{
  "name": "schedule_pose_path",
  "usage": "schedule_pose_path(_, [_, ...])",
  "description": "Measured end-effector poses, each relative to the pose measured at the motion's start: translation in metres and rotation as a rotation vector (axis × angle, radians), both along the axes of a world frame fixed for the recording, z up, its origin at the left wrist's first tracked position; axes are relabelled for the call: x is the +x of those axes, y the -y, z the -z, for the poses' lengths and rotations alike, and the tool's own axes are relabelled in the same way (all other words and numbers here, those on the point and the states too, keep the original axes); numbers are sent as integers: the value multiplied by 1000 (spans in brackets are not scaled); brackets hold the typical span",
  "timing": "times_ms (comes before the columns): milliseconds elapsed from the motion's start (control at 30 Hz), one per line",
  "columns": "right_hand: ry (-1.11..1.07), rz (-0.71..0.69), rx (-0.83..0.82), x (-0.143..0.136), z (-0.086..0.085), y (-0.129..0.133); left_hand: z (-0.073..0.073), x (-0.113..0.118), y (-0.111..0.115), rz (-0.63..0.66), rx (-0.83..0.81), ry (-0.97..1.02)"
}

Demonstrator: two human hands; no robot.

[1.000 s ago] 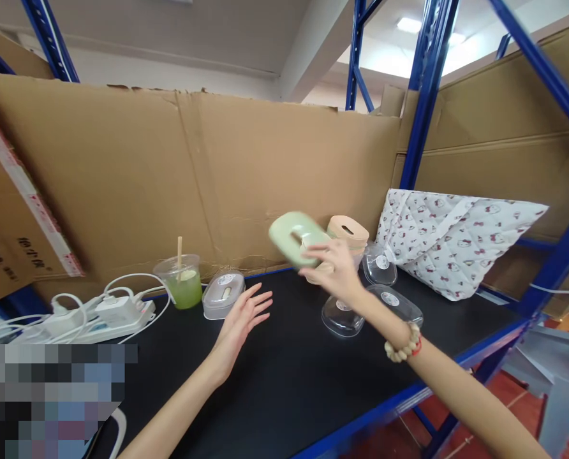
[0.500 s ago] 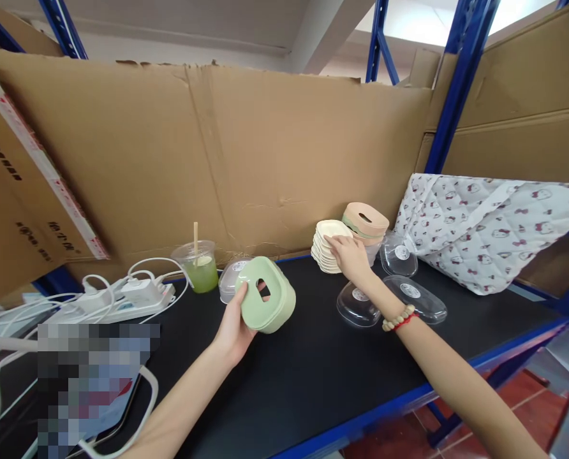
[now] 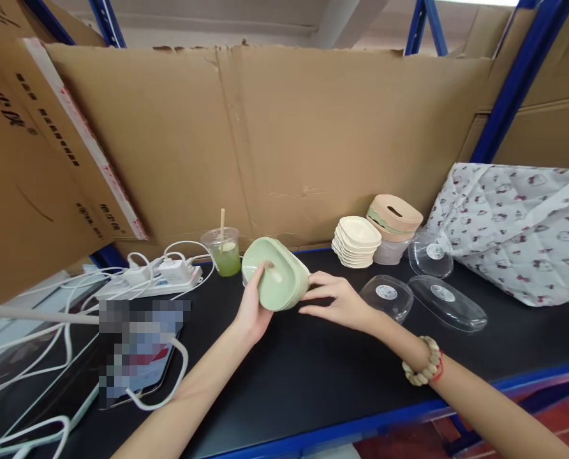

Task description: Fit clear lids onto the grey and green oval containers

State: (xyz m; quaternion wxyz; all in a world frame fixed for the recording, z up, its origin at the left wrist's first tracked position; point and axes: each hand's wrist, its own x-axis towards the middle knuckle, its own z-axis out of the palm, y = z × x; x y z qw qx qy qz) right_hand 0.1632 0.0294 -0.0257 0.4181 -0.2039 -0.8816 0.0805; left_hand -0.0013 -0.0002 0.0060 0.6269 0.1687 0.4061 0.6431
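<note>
Pale green lid is showing w/ matte finish. Cream trays are sitting stacked; peach-tan lids w/ a green one sandwiched. Cup is holding lime-green drink. Cloth is showing white w/ small dark-red print. Shelf top is looking black, frame blue.

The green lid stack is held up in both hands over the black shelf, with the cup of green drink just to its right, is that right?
Not quite. In the head view the cup of green drink stands just left of the green lid stack, not right. The left hand holds the stack, and the right hand touches its side, over the black shelf.
</note>
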Motion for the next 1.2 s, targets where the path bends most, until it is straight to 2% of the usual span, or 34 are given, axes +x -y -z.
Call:
schedule_pose_path(133, [-396, 65, -685, -7, -5, 6, 5, -2, -2, -34, 57, -82])
schedule_pose_path(200, [-472, 82, -979, -11, -9, 8, 11, -1, -1, 8, 112, -191])
schedule_pose_path(267, [-465, 91, -1167, -16, -13, 12, 17, 1, 1, 72, 144, -283])
schedule_pose_path(333, [-470, 109, -1243, -20, -14, 15, 22, 3, 2, 118, 159, -329])
schedule_pose_path(433, [-478, 122, -1264, -21, -14, 18, 24, 4, 2, 114, 223, -396])
schedule_pose_path(600, [-382, 63, -1203, -18, -10, 17, 22, 3, 1, 0, 336, -591])
schedule_pose_path(733, [-440, 46, -979, -18, -10, 19, 21, 3, 5, 82, 502, -779])
schedule_pose_path(867, [-457, 73, -927, -16, -12, 19, 23, 3, 9, 100, 629, -782])
schedule_pose_path(1100, [-363, 111, -944, -13, -10, 18, 23, 3, 8, 111, 603, -782])
schedule_pose_path(1200, [-303, 110, -865, -13, -9, 19, 23, 2, 9, 118, 613, -834])
